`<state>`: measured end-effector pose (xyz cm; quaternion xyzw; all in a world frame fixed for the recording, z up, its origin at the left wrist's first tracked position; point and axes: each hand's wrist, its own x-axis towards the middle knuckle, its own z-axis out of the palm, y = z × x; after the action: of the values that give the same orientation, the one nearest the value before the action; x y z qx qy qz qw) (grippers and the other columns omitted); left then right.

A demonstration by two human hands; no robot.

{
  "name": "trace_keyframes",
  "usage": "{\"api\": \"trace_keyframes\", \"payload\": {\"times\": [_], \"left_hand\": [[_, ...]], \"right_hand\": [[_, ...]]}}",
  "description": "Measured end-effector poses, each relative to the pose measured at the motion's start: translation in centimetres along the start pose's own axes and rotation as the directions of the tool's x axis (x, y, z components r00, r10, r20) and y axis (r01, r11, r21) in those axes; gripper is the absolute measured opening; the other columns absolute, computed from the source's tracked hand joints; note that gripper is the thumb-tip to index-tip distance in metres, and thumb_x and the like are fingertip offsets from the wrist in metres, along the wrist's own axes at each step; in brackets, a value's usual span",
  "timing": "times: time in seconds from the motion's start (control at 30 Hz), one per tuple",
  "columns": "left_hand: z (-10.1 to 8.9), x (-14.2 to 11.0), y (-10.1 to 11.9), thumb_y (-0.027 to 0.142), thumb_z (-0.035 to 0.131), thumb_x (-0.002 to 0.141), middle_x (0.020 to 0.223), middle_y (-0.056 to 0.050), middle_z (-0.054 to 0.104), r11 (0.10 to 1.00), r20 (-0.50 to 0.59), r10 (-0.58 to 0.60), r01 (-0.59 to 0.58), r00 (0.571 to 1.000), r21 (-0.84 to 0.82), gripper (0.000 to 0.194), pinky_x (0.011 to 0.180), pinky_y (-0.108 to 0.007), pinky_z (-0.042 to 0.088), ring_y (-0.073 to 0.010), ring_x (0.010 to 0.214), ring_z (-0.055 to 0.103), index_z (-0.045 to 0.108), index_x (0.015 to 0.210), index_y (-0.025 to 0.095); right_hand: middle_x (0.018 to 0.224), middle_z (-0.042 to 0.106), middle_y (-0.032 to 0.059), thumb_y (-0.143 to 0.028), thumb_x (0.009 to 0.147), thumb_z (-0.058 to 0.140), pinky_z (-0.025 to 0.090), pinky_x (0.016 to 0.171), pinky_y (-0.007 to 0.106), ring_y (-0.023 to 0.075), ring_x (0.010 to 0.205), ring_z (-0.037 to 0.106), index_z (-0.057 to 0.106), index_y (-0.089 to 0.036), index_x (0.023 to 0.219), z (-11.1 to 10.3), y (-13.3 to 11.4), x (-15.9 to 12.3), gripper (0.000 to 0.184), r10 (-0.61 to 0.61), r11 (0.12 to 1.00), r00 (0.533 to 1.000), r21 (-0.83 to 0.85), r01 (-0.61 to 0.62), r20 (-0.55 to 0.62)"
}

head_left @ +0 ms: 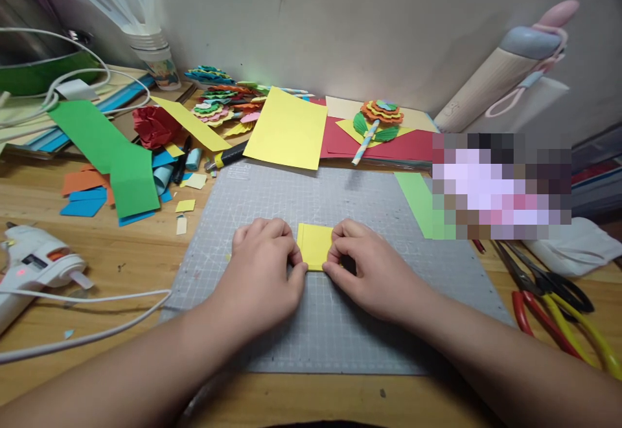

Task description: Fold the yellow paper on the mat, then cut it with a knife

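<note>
A small folded piece of yellow paper (315, 247) lies on the grey cutting mat (272, 344), with a narrow crease along its left side. My left hand (267, 263) is closed, its thumb and fingertips pinching the paper's lower left corner. At the right edge my right hand (367, 266) pinches the same piece between thumb and fingers. Both thumbs meet the paper's near edge. The fingertips cover parts of its two sides.
A glue gun (41, 259) with a white cord lies at left, near green paper (116, 156) and coloured scraps. Yellow paper (291, 130) and a paper flower (381, 114) lie behind the mat. Scissors (544, 282) and red-and-yellow-handled tools (558, 324) are at right.
</note>
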<state>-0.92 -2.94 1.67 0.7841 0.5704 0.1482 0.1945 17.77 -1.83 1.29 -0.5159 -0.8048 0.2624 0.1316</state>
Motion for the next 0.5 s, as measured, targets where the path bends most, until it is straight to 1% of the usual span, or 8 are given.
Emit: {"api": "trace_keyframes", "payload": {"times": [0.1, 0.23, 0.4, 0.5], "left_hand": [[0.04, 0.4, -0.14, 0.022, 0.056, 0.074, 0.086, -0.003, 0.06, 0.999, 0.026, -0.039, 0.04, 0.999, -0.037, 0.011, 0.08, -0.043, 0.032, -0.0243, 0.091, 0.049, 0.059, 0.064, 0.02], [0.02, 0.66, -0.07, 0.021, 0.055, 0.071, 0.082, -0.002, 0.059, 0.997, 0.036, -0.059, 0.061, 0.998, -0.056, 0.011, 0.079, -0.043, 0.032, -0.024, 0.089, 0.049, 0.058, 0.061, 0.02], [0.19, 0.6, 0.22, 0.021, 0.053, 0.071, 0.082, -0.002, 0.058, 0.999, 0.034, -0.042, 0.042, 0.999, -0.016, 0.01, 0.077, -0.043, 0.032, -0.0247, 0.088, 0.048, 0.055, 0.061, 0.02], [0.19, 0.56, 0.01, 0.021, 0.053, 0.072, 0.083, -0.002, 0.058, 1.0, 0.036, -0.022, 0.022, 0.999, -0.021, 0.009, 0.077, -0.042, 0.031, -0.0248, 0.089, 0.047, 0.055, 0.063, 0.021]], "right_hand": [[0.09, 0.055, 0.0039, -0.015, 0.08, 0.059, 0.041, 0.076, 0.036, 0.0201, 0.086, 0.052, 0.056, -0.02, 0.068, -0.03, 0.05, 0.11, 0.013, -0.003, 1.0, 1.0, 0.007, 0.003, 0.017], [0.089, 0.056, 0.0029, -0.014, 0.079, 0.059, 0.041, 0.075, 0.035, 0.0199, 0.086, 0.051, 0.055, -0.02, 0.068, -0.12, 0.06, 0.17, 0.013, -0.005, 1.0, 1.0, 0.012, 0.004, 0.027], [0.087, 0.055, 0.0023, -0.013, 0.077, 0.059, 0.04, 0.074, 0.035, 0.0199, 0.085, 0.05, 0.054, -0.02, 0.068, -0.22, -0.15, 0.25, 0.013, -0.005, 1.0, 0.999, -0.01, 0.005, 0.04], [0.087, 0.056, 0.0023, -0.014, 0.077, 0.059, 0.039, 0.074, 0.034, 0.0201, 0.085, 0.05, 0.054, -0.021, 0.067, -0.2, -0.16, 0.29, 0.013, -0.003, 1.0, 0.999, -0.01, 0.003, 0.037]]}}
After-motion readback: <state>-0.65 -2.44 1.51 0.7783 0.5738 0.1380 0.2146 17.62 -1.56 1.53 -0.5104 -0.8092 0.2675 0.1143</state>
